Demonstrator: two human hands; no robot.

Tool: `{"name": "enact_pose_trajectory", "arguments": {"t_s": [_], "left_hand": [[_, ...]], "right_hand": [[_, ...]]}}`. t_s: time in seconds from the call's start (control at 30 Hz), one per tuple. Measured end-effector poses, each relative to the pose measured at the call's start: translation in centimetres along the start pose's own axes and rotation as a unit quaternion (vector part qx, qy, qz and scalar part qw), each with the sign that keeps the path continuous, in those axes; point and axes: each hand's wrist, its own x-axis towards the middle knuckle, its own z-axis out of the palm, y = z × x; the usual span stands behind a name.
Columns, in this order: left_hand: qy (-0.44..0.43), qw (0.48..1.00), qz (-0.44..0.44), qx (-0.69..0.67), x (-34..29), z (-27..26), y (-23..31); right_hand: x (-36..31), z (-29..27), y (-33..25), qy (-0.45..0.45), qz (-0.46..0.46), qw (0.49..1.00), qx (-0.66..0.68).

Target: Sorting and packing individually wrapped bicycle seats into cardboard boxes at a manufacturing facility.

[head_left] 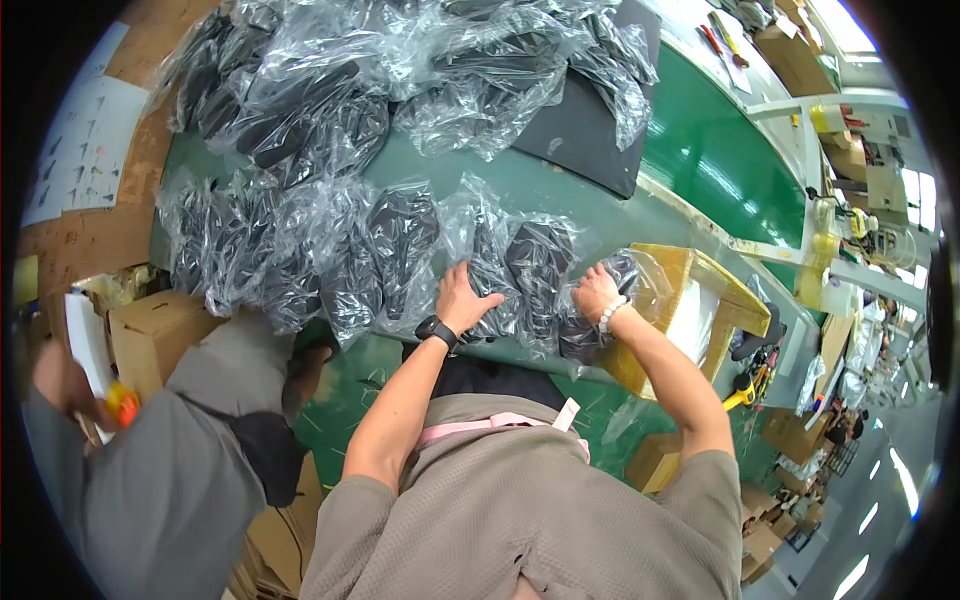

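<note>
A row of elongated black items in clear plastic bags lies along the near edge of the green table (450,172). My left hand (463,300) rests, thumb and fingers apart, on one bagged black item (492,262) near the middle. To its right lies another bagged black item (540,270) that neither hand touches. My right hand (597,293) has its fingers curled over the bagged black item (580,338) at the row's right end. That item stands next to an open box covered in yellow tape (640,345). The plastic hides the items' exact kind.
More bagged black items (330,90) are heaped across the far side, beside a flat black panel (590,130). A co-worker in grey (190,460) bends close on my left, near a cardboard box (160,335). Hand tools (725,45) lie at the far right.
</note>
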Motion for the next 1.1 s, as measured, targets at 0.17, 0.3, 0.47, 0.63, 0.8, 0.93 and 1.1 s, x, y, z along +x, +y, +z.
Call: {"name": "enact_pose_trajectory", "arguments": {"t_s": [0.17, 0.3, 0.47, 0.63, 0.8, 0.93, 1.1], "left_hand": [[-0.027, 1.0, -0.001, -0.004, 0.7, 0.0, 1.0], [-0.025, 1.0, 0.018, 0.005, 1.0, 0.1, -1.0], [-0.022, 0.996, 0.076, -0.042, 1.8, 1.3, 2.6], [-0.039, 0.994, 0.103, -0.022, 1.4, 4.2, 4.5], [-0.023, 0.984, 0.147, 0.097, -1.2, 2.2, 3.2], [0.088, 0.981, 0.167, -0.048, -4.2, -2.3, 1.6], [0.348, 0.934, -0.009, -0.083, -6.3, -9.8, -5.4]], "right_hand": [[1.1, 3.7, 0.4, 0.073, 0.011, 0.997, 0.023], [-0.1, 3.3, -2.0, 0.189, 0.067, 0.973, 0.113], [-3.2, 4.0, -7.2, 0.332, 0.238, 0.843, 0.349], [-2.6, 6.4, -9.9, 0.361, 0.291, 0.818, 0.34], [-3.5, 0.9, -9.3, 0.462, 0.305, 0.755, 0.351], [-2.5, -3.4, -10.3, 0.495, 0.22, 0.704, 0.459], [4.0, -8.7, -14.6, 0.278, 0.104, 0.586, 0.754]]}}
